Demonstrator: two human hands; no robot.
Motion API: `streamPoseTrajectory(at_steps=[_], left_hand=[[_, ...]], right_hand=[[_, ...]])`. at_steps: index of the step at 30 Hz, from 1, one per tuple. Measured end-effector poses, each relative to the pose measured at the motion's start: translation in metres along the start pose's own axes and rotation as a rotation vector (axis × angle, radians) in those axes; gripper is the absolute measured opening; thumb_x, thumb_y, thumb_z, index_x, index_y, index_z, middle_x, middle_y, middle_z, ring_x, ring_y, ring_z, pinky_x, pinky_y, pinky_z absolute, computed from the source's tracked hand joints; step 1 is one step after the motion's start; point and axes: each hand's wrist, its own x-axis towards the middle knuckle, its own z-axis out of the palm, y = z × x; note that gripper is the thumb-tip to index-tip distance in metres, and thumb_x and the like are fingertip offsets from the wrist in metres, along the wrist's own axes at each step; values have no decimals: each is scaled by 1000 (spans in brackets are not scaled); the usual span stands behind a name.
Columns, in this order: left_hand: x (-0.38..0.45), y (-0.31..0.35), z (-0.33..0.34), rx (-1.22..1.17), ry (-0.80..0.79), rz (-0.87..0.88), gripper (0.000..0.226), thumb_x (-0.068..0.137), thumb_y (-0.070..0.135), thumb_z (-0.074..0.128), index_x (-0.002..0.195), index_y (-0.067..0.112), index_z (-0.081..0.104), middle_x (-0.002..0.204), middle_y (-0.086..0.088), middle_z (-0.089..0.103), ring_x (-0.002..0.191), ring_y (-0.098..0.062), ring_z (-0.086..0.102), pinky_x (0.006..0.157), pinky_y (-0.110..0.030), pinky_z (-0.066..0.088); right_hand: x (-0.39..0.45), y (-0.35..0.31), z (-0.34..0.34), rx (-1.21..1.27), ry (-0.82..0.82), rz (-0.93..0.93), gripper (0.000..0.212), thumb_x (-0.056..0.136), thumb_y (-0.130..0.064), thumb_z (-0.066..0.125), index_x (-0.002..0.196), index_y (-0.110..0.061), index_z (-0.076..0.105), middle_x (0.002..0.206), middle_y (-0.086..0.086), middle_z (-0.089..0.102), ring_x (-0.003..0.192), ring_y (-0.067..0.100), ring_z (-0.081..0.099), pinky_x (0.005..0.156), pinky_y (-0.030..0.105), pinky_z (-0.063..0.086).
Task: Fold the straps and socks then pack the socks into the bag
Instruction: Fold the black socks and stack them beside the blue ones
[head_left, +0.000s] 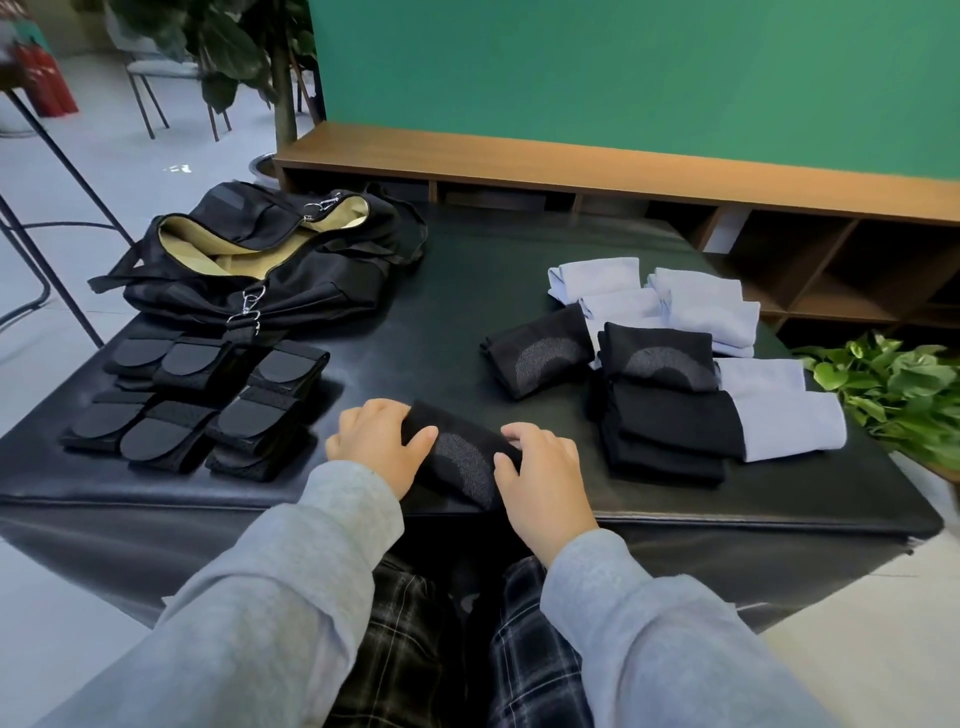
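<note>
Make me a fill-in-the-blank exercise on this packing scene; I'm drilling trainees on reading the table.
1. Both the left hand and the right hand hold a folded ____ sock.
2. The bag lies unzipped, showing a ____ lining.
3. The folded straps lie on the table to the person's ____.
4. The light blue socks lie to the person's ____.

Missing words: black; tan; left; right

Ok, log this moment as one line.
step: folding black sock | left hand: grips sock | right hand: grips sock | bag: open, no socks visible inside
</note>
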Motion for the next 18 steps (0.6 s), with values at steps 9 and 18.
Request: streamPoseTrajectory(at_steps=[9,18], left_hand=[[-34,18,-2,-367,-52,-36,10,90,40,53,97,34,48,99,7,58,109,-23,44,82,-30,36],[-44,65,-15,-510,-31,134,27,87,34,62,79,31,36,88,13,51,88,-16,50,66,-22,38]], right_hand=[[-18,7,-28,13,-18,66,28,98,-21,44,125,-19,53,123,1,46,110,15,45,92,20,34],[-14,21,-70,285,203,54,18,98,-13,44,109,-23,53,112,-4,50,96,7,44,81,14,29]])
